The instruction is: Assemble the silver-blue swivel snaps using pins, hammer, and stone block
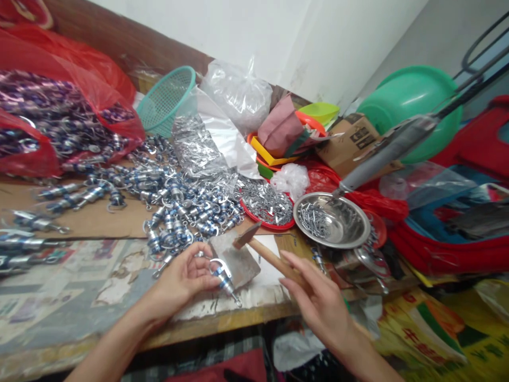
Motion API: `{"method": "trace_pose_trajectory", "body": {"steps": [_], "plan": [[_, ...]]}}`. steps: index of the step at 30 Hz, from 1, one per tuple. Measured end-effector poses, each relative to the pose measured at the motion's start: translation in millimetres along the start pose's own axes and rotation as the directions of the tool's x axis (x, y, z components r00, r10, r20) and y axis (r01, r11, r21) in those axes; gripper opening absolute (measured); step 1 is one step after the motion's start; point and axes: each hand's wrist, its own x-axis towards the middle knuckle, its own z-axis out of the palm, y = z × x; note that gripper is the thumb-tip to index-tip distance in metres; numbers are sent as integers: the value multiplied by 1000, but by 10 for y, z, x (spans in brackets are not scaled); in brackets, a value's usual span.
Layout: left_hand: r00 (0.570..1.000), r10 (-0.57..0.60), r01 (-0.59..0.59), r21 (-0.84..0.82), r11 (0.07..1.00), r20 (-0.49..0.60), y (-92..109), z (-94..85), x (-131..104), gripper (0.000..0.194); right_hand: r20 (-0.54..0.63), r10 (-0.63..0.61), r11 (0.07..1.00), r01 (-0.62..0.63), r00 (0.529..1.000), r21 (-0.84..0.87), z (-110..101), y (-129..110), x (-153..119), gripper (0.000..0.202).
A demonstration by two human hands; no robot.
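Note:
My left hand pinches a small blue-and-silver metal fitting with a curved hook, its ringed end pointing down and right. The fitting lies over the near edge of a flat metal block on the bench. In my right hand is a hammer, gripped by its wooden handle. The hammer's head is above the block's right side, beyond the fitting; whether it touches the block I cannot tell. Behind my left hand lies a heap of similar blue-and-silver fittings.
A red dish of small metal pieces and a steel bowl with pins stand behind the hammer. A red bag of fittings is at left. A grey-handled tool slants over the bowl. The bench's front edge runs below my hands.

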Motion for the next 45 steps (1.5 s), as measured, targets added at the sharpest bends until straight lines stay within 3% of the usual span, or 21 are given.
{"method": "trace_pose_trajectory", "body": {"steps": [3, 7, 12, 15, 17, 20, 23, 25, 27, 28, 30, 32, 33, 36, 38, 39, 41, 42, 43, 45], "plan": [[1000, -1, 1, -2, 1000, 2, 5, 6, -3, 39, -68, -163, 986, 159, 984, -60, -20, -100, -139, 53], [1000, 2, -2, -15, 1000, -4, 6, 7, 5, 39, 99, -220, 962, 232, 971, -144, 46, -84, -246, 58], [1000, -8, 8, -27, 1000, 5, 5, 8, -2, 38, -22, -268, 953, 262, 963, -150, 84, -97, -325, 62], [1000, 2, -2, -35, 999, -8, 12, 14, -15, 39, 75, -193, 974, 201, 978, -105, 121, -70, -294, 53], [999, -5, 5, -7, 1000, -32, 20, 24, -26, 40, 35, -79, 996, 80, 996, -40, 165, 43, -184, 44], [997, -11, 21, 121, 992, -79, 27, 32, -39, 29, -14, 82, 996, -81, 997, 48, 264, 351, 97, 35], [992, 80, -45, 327, 944, -96, 30, 19, -49, 12, 68, 75, 995, -79, 995, 54, 383, 649, 362, 29], [977, 197, -136, 471, 872, -83, 38, 4, -56, 8, 68, 14, 1000, -15, 998, 19, 442, 742, 456, 27], [952, 302, -219, 579, 786, -50, 48, -8, -61, 6, 74, -152, 984, 158, 986, -77, 465, 739, 478, 28], [938, 344, -253, 617, 745, -31, 51, -11, -62, 5, 120, -271, 949, 285, 955, -131, 463, 713, 471, 29], [916, 400, -299, 666, 683, 0, 49, -9, -60, 6, 261, -476, 826, 529, 839, -193, 441, 646, 440, 28], [903, 430, -322, 685, 654, 15, 38, 1, -55, 7, 353, -556, 742, 640, 753, -197, 417, 595, 408, 25], [901, 434, -327, 687, 649, 18, 30, 7, -52, 8, 366, -562, 727, 654, 742, -210, 411, 584, 396, 25], [903, 429, -324, 691, 646, 23, 12, 29, -50, 10, 371, -519, 745, 621, 770, -244, 419, 590, 375, 26], [903, 428, -324, 689, 648, 22, 9, 44, -57, 12, 279, -476, 816, 537, 834, -213, 436, 576, 373, 27], [902, 432, -325, 684, 653, 17, 10, 51, -62, 13, 178, -436, 871, 464, 882, -161, 446, 543, 376, 27], [896, 444, -327, 663, 674, -9, 16, 65, -71, 14, -65, -269, 962, 271, 961, 26, 468, 406, 389, 24], [893, 450, -325, 650, 687, -30, 19, 72, -74, 15, -154, -158, 973, 180, 975, 145, 482, 304, 396, 22], [888, 457, -322, 638, 700, -53, 20, 77, -76, 16, -195, -62, 958, 113, 979, 262, 500, 188, 404, 19], [877, 472, -320, 623, 714, -91, 19, 82, -78, 19, -172, 31, 894, 50, 985, 446, 549, -52, 414, 16]]}}
